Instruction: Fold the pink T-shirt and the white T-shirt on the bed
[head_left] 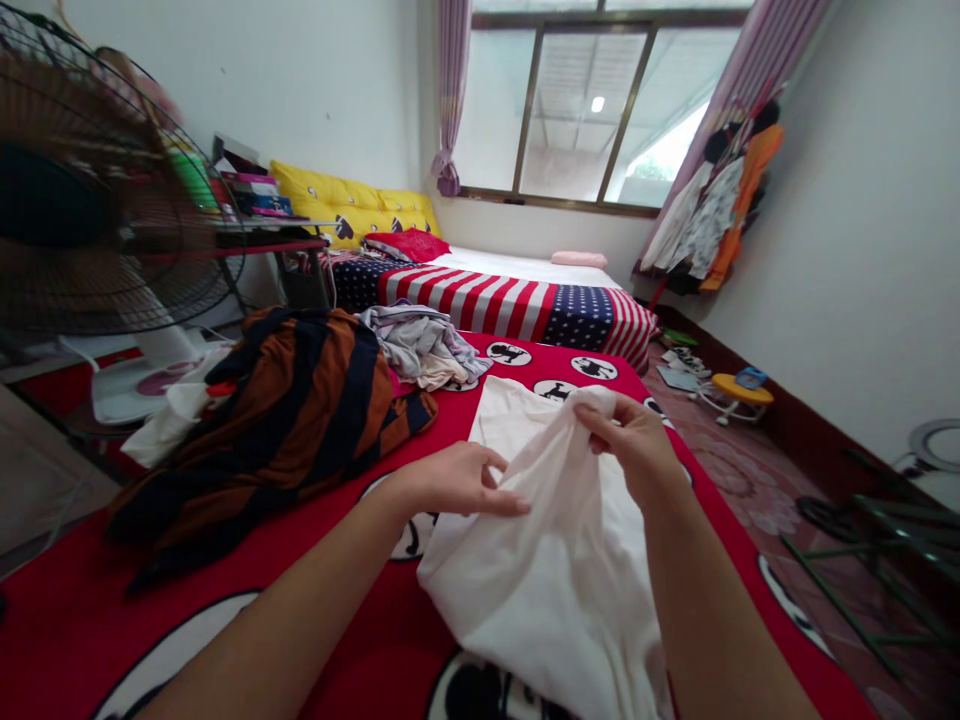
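Note:
A white piece of clothing (540, 590) lies partly spread on a red bedcover (352, 610) with black-and-white round prints. Its exact kind cannot be made out. My right hand (626, 435) pinches the cloth at its upper edge and lifts it into a peak. At the left side of this peak is my left hand (461, 480), thumb stretched out and fingers apart, lightly against the fabric. To the left lies a heap with a brown-and-navy striped garment (300, 400) on top. Behind it sits a pile of crumpled grey and pale clothes (424, 340).
A fan (97, 190) runs at the left, near a shelf with boxes (255, 190). Farther back is a bed with a stars-and-stripes cover (510, 300). Clothes hang on a rack (720, 210) at the right, above a yellow stool (741, 388) and a green metal frame (870, 580).

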